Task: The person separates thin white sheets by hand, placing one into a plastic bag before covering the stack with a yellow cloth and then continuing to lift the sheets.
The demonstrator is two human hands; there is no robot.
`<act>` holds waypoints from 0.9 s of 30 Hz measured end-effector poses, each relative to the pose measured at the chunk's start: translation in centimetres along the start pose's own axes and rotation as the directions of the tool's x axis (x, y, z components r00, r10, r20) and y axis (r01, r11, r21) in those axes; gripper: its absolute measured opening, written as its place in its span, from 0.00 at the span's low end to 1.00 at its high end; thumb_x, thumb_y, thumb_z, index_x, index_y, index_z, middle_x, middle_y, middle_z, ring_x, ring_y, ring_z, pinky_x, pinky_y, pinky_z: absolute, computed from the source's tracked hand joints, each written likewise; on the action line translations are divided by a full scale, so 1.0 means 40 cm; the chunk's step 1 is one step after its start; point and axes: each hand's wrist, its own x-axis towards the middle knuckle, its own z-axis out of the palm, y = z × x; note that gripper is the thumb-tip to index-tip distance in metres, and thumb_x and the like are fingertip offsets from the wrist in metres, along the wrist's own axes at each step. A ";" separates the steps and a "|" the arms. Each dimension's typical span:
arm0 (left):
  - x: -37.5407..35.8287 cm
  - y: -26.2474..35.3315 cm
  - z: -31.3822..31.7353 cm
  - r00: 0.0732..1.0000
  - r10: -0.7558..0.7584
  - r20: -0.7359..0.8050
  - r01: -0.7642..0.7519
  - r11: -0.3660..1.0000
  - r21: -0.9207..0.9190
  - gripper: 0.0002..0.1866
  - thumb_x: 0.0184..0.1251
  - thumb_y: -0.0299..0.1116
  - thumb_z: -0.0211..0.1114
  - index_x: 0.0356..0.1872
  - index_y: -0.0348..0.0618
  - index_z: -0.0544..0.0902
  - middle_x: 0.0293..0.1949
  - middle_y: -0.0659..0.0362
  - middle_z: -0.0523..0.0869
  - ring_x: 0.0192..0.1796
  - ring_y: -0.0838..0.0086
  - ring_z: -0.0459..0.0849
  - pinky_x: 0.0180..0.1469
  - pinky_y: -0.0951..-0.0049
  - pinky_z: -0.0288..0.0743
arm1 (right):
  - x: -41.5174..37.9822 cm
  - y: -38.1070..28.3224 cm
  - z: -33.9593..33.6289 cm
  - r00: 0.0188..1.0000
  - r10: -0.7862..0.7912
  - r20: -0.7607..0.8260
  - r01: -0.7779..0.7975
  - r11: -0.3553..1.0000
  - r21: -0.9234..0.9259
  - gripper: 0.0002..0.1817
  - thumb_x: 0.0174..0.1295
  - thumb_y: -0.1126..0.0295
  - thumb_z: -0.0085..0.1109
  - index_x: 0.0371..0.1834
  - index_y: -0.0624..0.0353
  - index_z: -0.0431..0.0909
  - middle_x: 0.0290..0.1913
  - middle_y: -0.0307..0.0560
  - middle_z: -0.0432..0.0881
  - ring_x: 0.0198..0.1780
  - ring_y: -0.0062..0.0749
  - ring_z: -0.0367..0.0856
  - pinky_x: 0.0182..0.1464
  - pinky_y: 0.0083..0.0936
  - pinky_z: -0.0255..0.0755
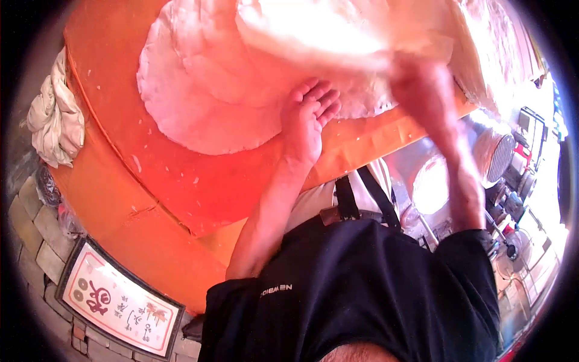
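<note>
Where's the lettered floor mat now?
Head view, lower left: the mat lies on the paved floor, beside the orange table, left of the black shirt.

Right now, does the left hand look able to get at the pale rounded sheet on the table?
Probably yes: the left hand looks empty, at the near edge of the pale sheet, and nothing visible blocks its way.

A loose black shirt (368, 289) covers the torso, its rounded neckline (356, 337) at six o'clock on the garment. Small white capital lettering (275, 291) sits toward nine o'clock, partly lost in a fold. The left sleeve (226, 301) and right sleeve (467, 256), at nine and two o'clock, are short and wide. Past the hem, at twelve o'clock, pale cloth (310, 202) shows with two dark straps (347, 198) and a brown, belt-like piece (330, 216).
</note>
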 end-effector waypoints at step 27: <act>0.029 0.025 0.033 0.988 0.105 0.110 -0.149 0.803 0.578 0.24 0.72 0.26 0.55 0.67 0.35 0.66 0.48 0.50 0.84 0.46 0.70 0.85 0.48 0.73 0.80 | 0.164 0.045 -0.358 0.852 -0.255 -0.458 0.141 0.953 -0.268 0.10 0.51 0.66 0.67 0.32 0.59 0.80 0.28 0.48 0.77 0.31 0.37 0.77 0.34 0.36 0.73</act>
